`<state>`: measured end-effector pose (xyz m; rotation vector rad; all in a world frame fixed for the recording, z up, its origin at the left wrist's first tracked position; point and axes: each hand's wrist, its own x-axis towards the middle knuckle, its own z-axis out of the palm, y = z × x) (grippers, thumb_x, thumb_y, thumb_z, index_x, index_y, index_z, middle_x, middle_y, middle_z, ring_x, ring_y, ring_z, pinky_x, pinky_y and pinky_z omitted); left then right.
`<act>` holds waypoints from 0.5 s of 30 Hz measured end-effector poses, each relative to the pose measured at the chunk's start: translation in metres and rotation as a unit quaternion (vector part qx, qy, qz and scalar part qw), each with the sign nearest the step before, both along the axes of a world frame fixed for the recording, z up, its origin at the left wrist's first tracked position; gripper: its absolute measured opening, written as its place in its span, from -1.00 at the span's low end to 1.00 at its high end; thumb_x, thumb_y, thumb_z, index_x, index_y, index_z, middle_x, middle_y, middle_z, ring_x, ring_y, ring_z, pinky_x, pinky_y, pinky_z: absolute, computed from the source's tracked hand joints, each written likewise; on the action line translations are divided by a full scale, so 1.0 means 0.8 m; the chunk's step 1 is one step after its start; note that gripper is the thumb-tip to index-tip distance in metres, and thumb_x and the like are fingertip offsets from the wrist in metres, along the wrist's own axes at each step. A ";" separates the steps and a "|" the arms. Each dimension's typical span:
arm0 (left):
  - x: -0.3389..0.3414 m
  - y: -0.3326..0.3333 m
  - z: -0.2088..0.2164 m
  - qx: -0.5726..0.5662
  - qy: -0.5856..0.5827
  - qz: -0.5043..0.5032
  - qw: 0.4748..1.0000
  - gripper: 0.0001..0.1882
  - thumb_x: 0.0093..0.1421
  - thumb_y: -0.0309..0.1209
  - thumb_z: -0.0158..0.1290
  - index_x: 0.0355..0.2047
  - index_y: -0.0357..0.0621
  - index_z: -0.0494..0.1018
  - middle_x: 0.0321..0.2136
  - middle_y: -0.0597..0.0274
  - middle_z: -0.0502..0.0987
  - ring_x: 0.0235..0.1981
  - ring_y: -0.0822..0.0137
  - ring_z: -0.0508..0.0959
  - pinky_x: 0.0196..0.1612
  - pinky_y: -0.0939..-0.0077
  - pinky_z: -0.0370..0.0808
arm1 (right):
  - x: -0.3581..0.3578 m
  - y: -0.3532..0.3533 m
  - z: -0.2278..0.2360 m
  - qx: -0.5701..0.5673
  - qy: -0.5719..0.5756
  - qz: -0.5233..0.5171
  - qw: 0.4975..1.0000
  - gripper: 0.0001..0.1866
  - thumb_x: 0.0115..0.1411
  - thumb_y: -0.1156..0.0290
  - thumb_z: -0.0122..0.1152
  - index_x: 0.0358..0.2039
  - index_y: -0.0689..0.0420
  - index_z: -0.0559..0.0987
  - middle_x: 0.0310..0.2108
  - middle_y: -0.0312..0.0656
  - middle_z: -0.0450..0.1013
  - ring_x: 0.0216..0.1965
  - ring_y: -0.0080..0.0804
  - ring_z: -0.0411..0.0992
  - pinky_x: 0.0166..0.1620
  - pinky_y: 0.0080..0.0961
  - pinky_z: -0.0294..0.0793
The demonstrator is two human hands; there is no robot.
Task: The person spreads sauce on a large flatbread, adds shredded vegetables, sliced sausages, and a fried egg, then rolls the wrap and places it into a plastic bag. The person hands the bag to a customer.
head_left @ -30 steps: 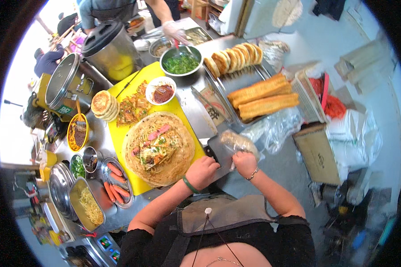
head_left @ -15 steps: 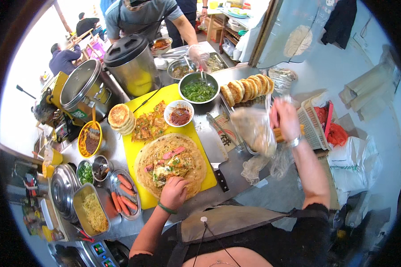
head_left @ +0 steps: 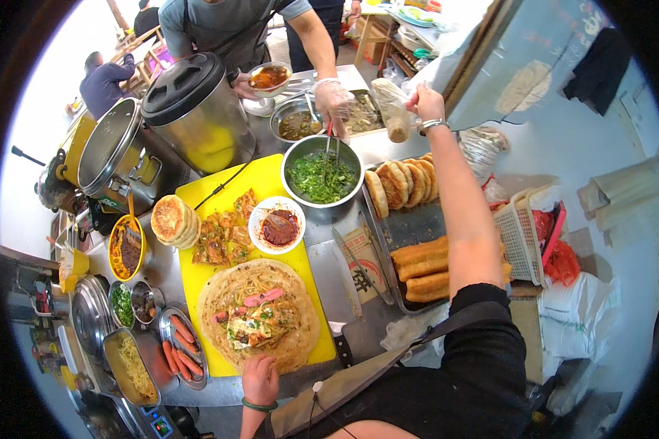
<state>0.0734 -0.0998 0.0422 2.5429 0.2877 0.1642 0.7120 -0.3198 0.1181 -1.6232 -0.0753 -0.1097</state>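
Observation:
My right hand (head_left: 426, 102) is stretched out to the far right, closed around the top of a clear plastic bag (head_left: 394, 110) with pale food inside. My left hand (head_left: 261, 380) rests by the near edge of a large round flatbread (head_left: 300, 293), its fingers curled; whatever they may pinch is hidden. Noodles, pink sausage pieces (head_left: 263, 297) and a sauced, green-flecked topping (head_left: 252, 327) lie on the flatbread. Under it is a yellow cutting board (head_left: 318, 329), which also bears browned, cut pieces (head_left: 216, 238), a bowl of red sauce (head_left: 280, 227) and stacked round breads (head_left: 176, 222).
Across the counter, a co-worker's gloved hand (head_left: 333, 102) works tongs in a bowl of chopped greens (head_left: 318, 179); their other hand holds a soup bowl (head_left: 270, 77). A tray (head_left: 399, 230) holds round breads and fried dough sticks (head_left: 421, 267). Sausages (head_left: 183, 347) and noodles (head_left: 135, 366) stand left.
My right hand has carried the plastic bag away from me, towards the far side. My left hand has drawn back from the topping to the flatbread's near edge. The co-worker has lifted the soup bowl.

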 end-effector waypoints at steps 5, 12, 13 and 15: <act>0.015 -0.022 0.008 -0.034 0.030 0.019 0.999 -0.80 -0.01 -0.61 0.12 -0.31 -0.26 0.50 -0.30 -0.03 0.49 -0.23 -0.07 0.47 -0.16 0.16 0.43 | 0.061 -0.005 -0.121 0.114 0.023 -0.176 0.978 -0.53 0.30 0.15 -0.06 -0.64 0.20 0.50 -0.61 -0.12 0.51 -0.66 -0.37 0.44 -0.53 -0.48 0.48; 0.010 -0.025 0.010 -0.006 0.053 0.032 0.998 -0.78 0.01 -0.61 0.11 -0.28 -0.24 0.49 -0.30 -0.02 0.48 -0.25 -0.07 0.46 -0.18 0.15 0.43 | 0.059 0.003 -0.196 0.255 0.146 -0.203 0.934 -0.53 0.32 0.17 -0.09 -0.59 0.25 0.54 -0.53 -0.08 0.54 -0.52 -0.27 0.49 -0.44 -0.35 0.53; 0.008 -0.026 0.013 -0.005 0.057 0.038 0.998 -0.79 0.01 -0.60 0.11 -0.28 -0.24 0.49 -0.30 -0.02 0.48 -0.25 -0.07 0.46 -0.18 0.15 0.42 | 0.059 0.009 -0.198 0.244 0.161 -0.192 0.937 -0.48 0.34 0.15 -0.10 -0.62 0.25 0.54 -0.50 -0.09 0.55 -0.52 -0.29 0.49 -0.47 -0.41 0.52; 0.012 -0.025 0.009 -0.016 0.047 0.028 0.998 -0.79 0.01 -0.60 0.11 -0.28 -0.23 0.49 -0.30 -0.02 0.48 -0.25 -0.07 0.46 -0.19 0.14 0.42 | 0.078 -0.023 -0.207 -0.075 0.121 -0.102 0.985 -0.63 0.23 0.22 0.01 -0.50 0.21 0.63 -0.42 0.00 0.58 -0.39 -0.24 0.56 -0.34 -0.30 0.56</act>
